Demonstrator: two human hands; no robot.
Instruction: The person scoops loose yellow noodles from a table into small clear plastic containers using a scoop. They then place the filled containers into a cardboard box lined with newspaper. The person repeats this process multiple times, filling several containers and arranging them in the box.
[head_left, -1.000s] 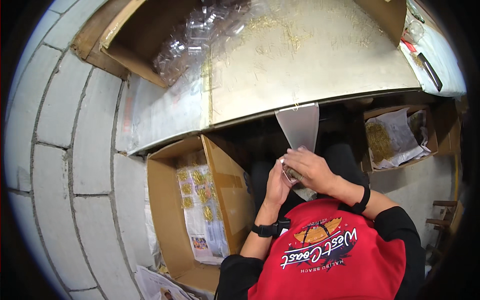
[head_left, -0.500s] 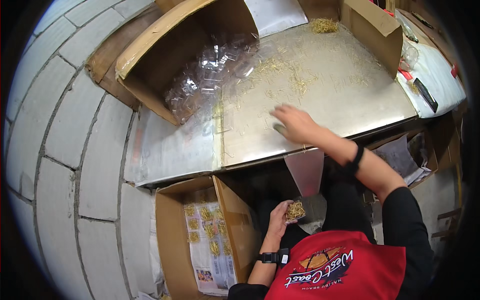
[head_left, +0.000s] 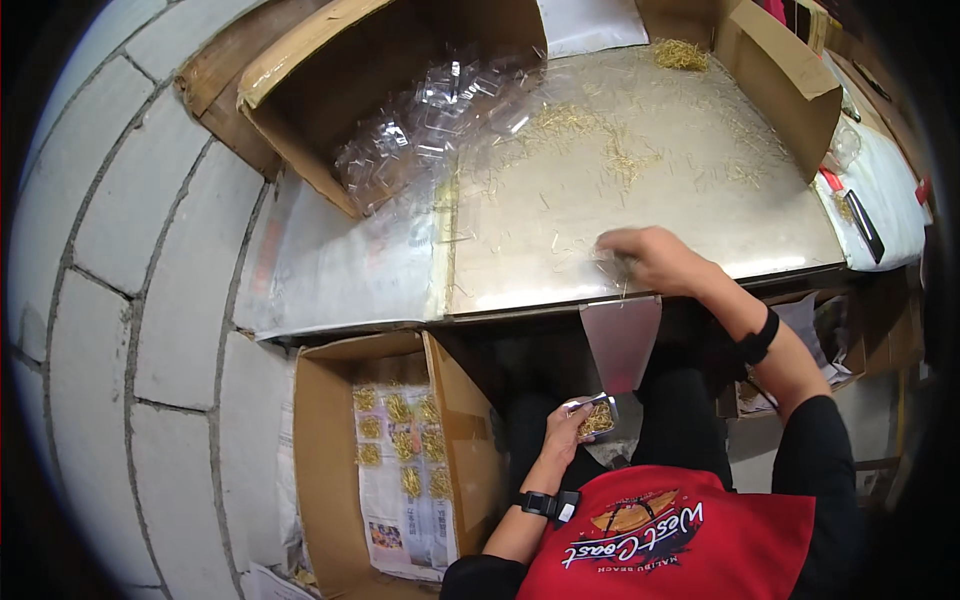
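Observation:
My left hand grips a small clear plastic box filled with thin gold-coloured metal pieces. It is held low in front of my lap, below a tapering translucent chute fixed at the table's front edge. My right hand is over the metal tabletop just above that chute. Its fingers bend down toward the surface and are blurred, so whether they hold anything cannot be made out. Loose gold-coloured pieces lie scattered across the tabletop beyond it.
A tipped cardboard box spills clear plastic boxes at the back left. Lower left, an open carton holds several filled boxes on newspaper. Far back sits a gold pile; a black-handled tool lies at right.
My right hand has drawn back toward the table's front edge, its fingers now bent down. The left hand still holds the plastic box, now tilted differently. The whole view has shifted slightly.

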